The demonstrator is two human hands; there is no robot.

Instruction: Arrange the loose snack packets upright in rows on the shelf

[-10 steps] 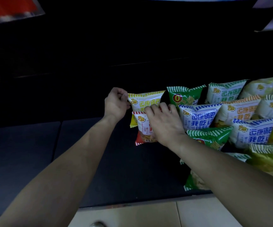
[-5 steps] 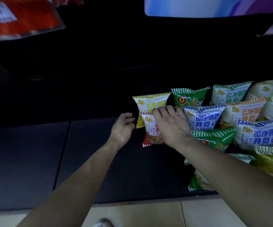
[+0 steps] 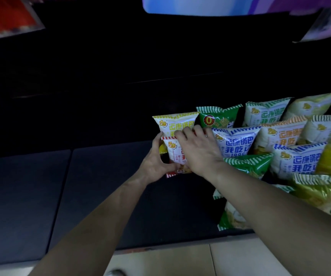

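I hold the red-striped packet in both hands: left hand cupping its lower edge, right hand curled over its top, upright on the shelf. Near the front edge, a green packet lies slumped, unsorted. Behind, the yellow packet and blue packet stand in rows; I judge it over half done

Thin, glossy plastic film is noted on the red-striped packet, the yellow-striped packet and the blue-striped packet. Creases and bright highlights are seen on the green packet. The shelf is recorded as dark, matt and smooth. The floor tile is pale and smooth.
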